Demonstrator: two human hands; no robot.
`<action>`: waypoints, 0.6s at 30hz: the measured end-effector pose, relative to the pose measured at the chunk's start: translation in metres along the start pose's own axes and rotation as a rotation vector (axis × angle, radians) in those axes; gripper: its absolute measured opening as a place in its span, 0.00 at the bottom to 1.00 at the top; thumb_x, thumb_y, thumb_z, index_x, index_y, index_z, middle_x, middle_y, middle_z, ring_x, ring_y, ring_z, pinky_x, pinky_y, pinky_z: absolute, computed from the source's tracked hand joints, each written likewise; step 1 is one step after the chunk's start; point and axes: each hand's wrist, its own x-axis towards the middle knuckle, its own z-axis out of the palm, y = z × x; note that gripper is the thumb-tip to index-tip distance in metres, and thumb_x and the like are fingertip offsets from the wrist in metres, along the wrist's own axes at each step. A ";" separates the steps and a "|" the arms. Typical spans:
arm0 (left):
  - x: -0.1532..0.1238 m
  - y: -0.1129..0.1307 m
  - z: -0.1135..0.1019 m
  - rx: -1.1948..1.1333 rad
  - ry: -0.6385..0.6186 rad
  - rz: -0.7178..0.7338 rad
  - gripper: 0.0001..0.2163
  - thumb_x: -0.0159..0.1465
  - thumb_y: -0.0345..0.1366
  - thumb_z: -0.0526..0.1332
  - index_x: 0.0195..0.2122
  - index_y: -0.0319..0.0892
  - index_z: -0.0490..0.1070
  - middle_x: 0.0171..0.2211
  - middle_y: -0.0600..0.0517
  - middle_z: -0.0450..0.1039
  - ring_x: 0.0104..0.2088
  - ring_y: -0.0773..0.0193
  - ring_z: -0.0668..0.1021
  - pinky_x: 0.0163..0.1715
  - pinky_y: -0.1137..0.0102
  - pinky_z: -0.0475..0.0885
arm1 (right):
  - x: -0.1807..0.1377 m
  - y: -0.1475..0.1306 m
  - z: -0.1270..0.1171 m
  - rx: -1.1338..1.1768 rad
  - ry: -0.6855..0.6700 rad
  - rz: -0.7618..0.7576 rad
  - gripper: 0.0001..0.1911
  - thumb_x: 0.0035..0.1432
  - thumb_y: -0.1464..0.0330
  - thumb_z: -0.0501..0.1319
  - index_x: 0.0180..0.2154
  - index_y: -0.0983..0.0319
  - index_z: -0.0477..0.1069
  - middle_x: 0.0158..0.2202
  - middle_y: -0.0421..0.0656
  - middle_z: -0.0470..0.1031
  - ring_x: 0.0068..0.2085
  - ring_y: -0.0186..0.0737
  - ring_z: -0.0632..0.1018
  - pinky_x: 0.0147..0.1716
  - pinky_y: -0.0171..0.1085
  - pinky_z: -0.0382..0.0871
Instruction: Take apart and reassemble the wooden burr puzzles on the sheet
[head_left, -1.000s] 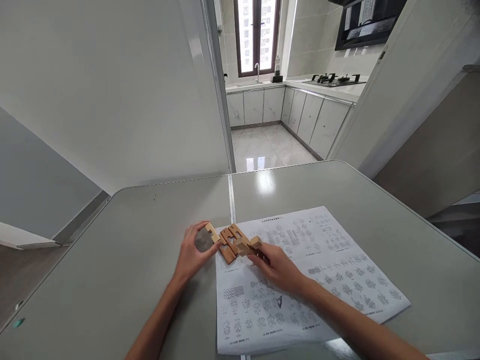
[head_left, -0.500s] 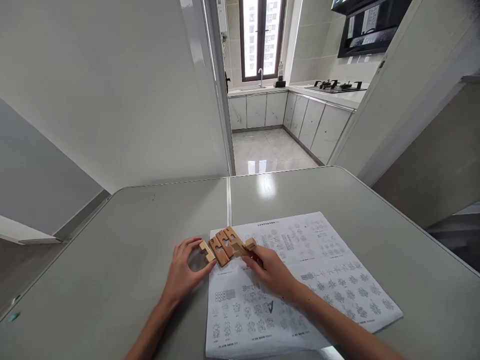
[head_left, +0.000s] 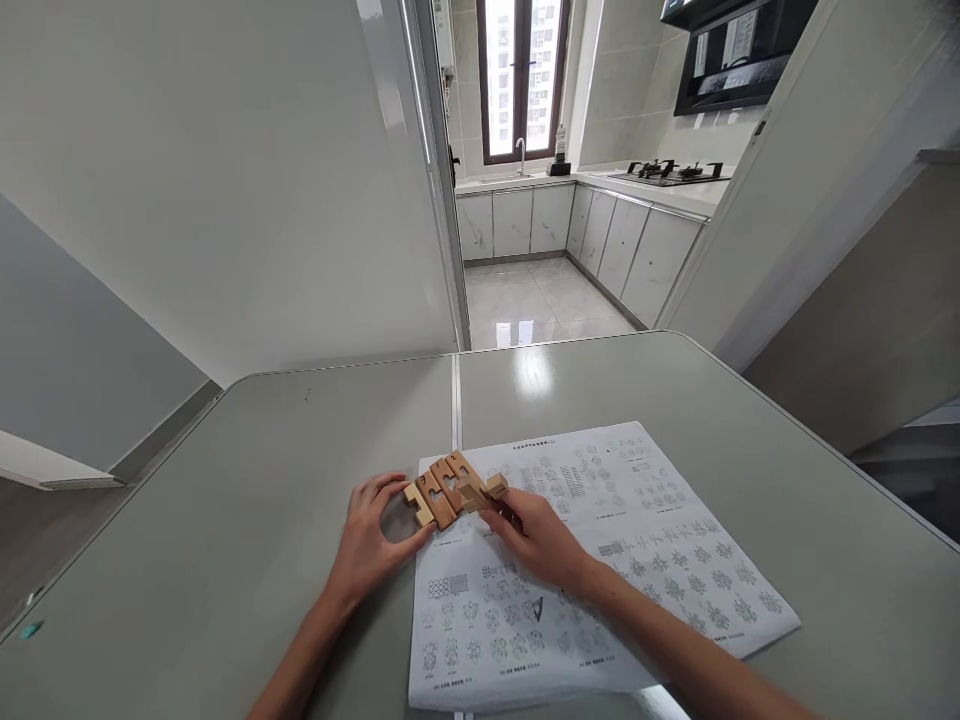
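Beyond our desk [head_left: 360, 410] we see a kitchen [head_left: 514, 222] with a window [head_left: 521, 80] and a stove [head_left: 675, 178], while a printed sheet [head_left: 660, 520] lies on the desk's near half. Over the sheet's far-left corner is a row [head_left: 444, 487] of three brown blocks, a 2 readable on the rightmost. Our left hand [head_left: 367, 545] has its grip closed lightly on a notched pale block [head_left: 418, 507], pinched at its ends between thumb and fingers. Our right hand [head_left: 541, 540] has its grip clasped on pale pieces [head_left: 478, 492], which cover part of the row's right end; we cannot tell how many there are, nor whether they rest on the row. What matters most is the line-up at the left: the pale block sits just beside the row's left end, between it and our left palm, its long axis slanting from far left to near right, about parallel to the brown blocks. We cannot tell whether the edges touch. Our left hand is the nearer to that end, with our right hand at the other.
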 end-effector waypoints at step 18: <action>0.001 -0.005 0.003 0.037 -0.027 -0.005 0.26 0.61 0.52 0.68 0.60 0.52 0.71 0.59 0.47 0.70 0.60 0.44 0.70 0.60 0.47 0.70 | 0.000 -0.001 -0.002 0.008 -0.012 -0.014 0.12 0.70 0.67 0.56 0.31 0.58 0.61 0.28 0.37 0.67 0.28 0.35 0.65 0.28 0.35 0.59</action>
